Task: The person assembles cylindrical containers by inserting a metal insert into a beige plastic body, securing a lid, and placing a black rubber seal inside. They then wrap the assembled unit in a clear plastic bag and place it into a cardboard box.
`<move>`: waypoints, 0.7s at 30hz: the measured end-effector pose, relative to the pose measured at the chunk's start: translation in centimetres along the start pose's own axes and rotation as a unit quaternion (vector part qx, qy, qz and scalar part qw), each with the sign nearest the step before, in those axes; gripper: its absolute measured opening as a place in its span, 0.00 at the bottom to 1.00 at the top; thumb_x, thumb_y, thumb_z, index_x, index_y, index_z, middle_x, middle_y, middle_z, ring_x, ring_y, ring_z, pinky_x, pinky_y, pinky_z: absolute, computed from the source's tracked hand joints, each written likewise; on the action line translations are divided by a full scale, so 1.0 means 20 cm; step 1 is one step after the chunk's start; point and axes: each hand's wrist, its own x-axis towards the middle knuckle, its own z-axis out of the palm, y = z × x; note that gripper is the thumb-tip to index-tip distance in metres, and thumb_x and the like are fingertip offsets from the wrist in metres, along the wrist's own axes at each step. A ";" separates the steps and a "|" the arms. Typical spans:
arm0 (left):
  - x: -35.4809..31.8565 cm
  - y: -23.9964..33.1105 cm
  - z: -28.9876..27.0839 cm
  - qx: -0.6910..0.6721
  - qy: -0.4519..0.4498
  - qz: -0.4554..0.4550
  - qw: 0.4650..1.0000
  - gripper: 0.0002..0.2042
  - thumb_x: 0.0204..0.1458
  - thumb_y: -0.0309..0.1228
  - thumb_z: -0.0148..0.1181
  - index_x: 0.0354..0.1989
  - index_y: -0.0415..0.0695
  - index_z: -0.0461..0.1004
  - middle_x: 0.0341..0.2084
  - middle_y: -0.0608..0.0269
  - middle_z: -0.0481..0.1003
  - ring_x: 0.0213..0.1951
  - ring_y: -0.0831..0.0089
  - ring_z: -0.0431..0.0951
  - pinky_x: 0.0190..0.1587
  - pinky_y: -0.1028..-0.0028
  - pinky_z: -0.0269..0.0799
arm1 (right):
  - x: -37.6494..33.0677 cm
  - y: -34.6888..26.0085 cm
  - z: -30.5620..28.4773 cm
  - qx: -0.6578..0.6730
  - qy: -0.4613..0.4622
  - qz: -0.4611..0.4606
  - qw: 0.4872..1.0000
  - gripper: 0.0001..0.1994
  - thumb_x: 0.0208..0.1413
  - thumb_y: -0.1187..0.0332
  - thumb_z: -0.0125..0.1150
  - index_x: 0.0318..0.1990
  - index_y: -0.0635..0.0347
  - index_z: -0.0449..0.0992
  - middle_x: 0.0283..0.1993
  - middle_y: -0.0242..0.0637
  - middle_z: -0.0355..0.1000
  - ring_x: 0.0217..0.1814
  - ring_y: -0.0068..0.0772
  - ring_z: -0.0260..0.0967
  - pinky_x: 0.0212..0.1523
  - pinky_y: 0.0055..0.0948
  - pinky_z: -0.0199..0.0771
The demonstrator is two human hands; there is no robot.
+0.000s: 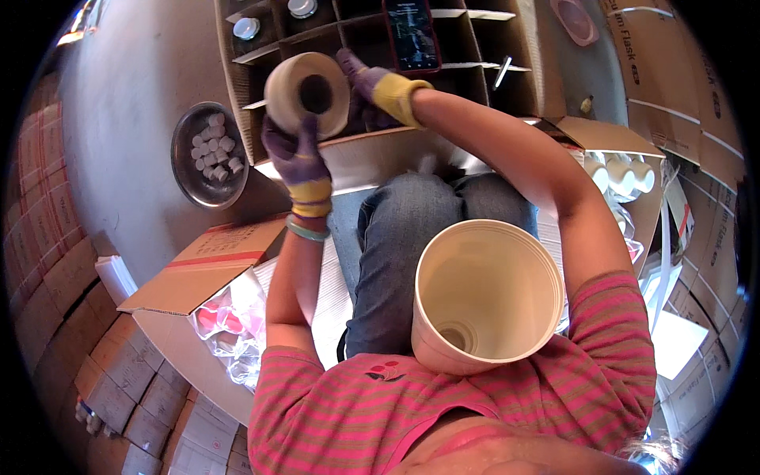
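Both my gloved hands hold a cream plastic flask body [305, 93] in front of me, its dark round opening facing the camera. My left hand [299, 158], in a purple and yellow glove, grips it from below. On its right side, my right hand [374, 89] grips it. A larger cream shell [484, 294], wide open end up, stands tucked between my lap and chest. Just beyond the held flask body stands a cardboard box with dividers [261, 59], with capped pieces in some cells.
A metal bowl [204, 184] of several small white caps sits on the floor at left. A phone [412, 33] lies on the dividers. Open cartons hold red parts in plastic [226, 321] at lower left and white parts [625, 174] at right. Stacked boxes line both sides.
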 end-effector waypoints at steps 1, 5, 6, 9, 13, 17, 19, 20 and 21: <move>0.09 -0.02 -0.07 -0.029 0.015 -0.051 0.998 0.20 0.57 0.28 0.64 0.55 0.36 0.67 0.50 0.54 0.73 0.51 0.67 0.74 0.54 0.69 0.72 | -0.04 -0.04 -0.05 -0.021 -0.019 0.003 1.000 0.45 0.52 0.21 0.36 0.34 0.60 0.80 0.23 0.33 0.70 0.20 0.22 0.65 0.22 0.21 0.65; 0.40 -0.14 -0.36 0.027 -0.027 -0.157 0.987 0.23 0.61 0.42 0.57 0.55 0.35 0.66 0.47 0.49 0.73 0.50 0.60 0.74 0.53 0.66 0.72 | -0.22 -0.07 -0.22 -0.093 -0.018 -0.043 0.995 0.42 0.53 0.22 0.40 0.28 0.57 0.79 0.19 0.28 0.67 0.17 0.17 0.60 0.19 0.19 0.59; 0.47 -0.16 -0.41 0.028 -0.034 -0.198 0.979 0.26 0.62 0.45 0.55 0.57 0.34 0.66 0.49 0.47 0.73 0.51 0.57 0.74 0.54 0.65 0.72 | -0.21 -0.02 -0.27 -0.081 -0.008 -0.036 0.996 0.41 0.52 0.22 0.42 0.28 0.57 0.79 0.19 0.27 0.67 0.15 0.16 0.59 0.16 0.18 0.56; 0.62 -0.21 -0.43 0.539 -0.047 0.108 0.834 0.33 0.59 0.46 0.58 0.66 0.36 0.60 0.59 0.33 0.65 0.64 0.42 0.61 0.67 0.55 0.54 | -0.33 0.08 -0.38 -0.021 0.015 -0.008 1.000 0.41 0.54 0.24 0.43 0.29 0.60 0.81 0.21 0.32 0.70 0.17 0.23 0.60 0.18 0.24 0.58; 0.88 -0.05 0.04 0.501 -0.191 0.384 0.752 0.32 0.54 0.43 0.63 0.64 0.40 0.64 0.62 0.41 0.65 0.64 0.46 0.63 0.67 0.57 0.57 | -0.39 0.21 -0.43 0.045 0.007 -0.002 0.999 0.37 0.54 0.27 0.49 0.30 0.57 0.81 0.20 0.30 0.71 0.13 0.19 0.57 0.13 0.22 0.52; 1.18 -0.36 0.41 0.583 -0.197 0.321 0.720 0.36 0.45 0.43 0.70 0.63 0.43 0.64 0.60 0.43 0.66 0.61 0.45 0.66 0.67 0.58 0.59 | -0.45 0.24 -0.44 0.050 -0.014 0.009 0.999 0.33 0.60 0.31 0.47 0.36 0.55 0.81 0.21 0.29 0.70 0.13 0.15 0.55 0.14 0.17 0.53; 1.20 -0.36 0.58 0.702 -0.234 0.286 0.609 0.26 0.52 0.44 0.63 0.56 0.42 0.73 0.60 0.46 0.68 0.61 0.49 0.68 0.63 0.59 0.65 | -0.52 0.25 -0.46 0.040 0.011 -0.008 0.999 0.32 0.61 0.32 0.47 0.38 0.55 0.81 0.23 0.27 0.71 0.15 0.14 0.55 0.16 0.17 0.53; 1.18 -0.34 0.65 0.706 -0.214 0.181 0.650 0.23 0.54 0.45 0.60 0.53 0.42 0.76 0.60 0.48 0.68 0.61 0.52 0.68 0.62 0.60 0.66 | -0.55 0.26 -0.47 0.039 0.032 -0.015 0.999 0.32 0.61 0.33 0.46 0.38 0.55 0.81 0.23 0.27 0.71 0.15 0.14 0.55 0.16 0.18 0.53; 1.24 -0.41 0.64 0.769 -0.236 0.209 0.555 0.21 0.55 0.45 0.60 0.50 0.44 0.79 0.60 0.50 0.68 0.61 0.54 0.69 0.61 0.60 0.68 | -0.58 0.26 -0.49 0.037 0.052 -0.022 0.998 0.32 0.62 0.33 0.46 0.39 0.54 0.81 0.24 0.26 0.71 0.16 0.14 0.56 0.17 0.18 0.53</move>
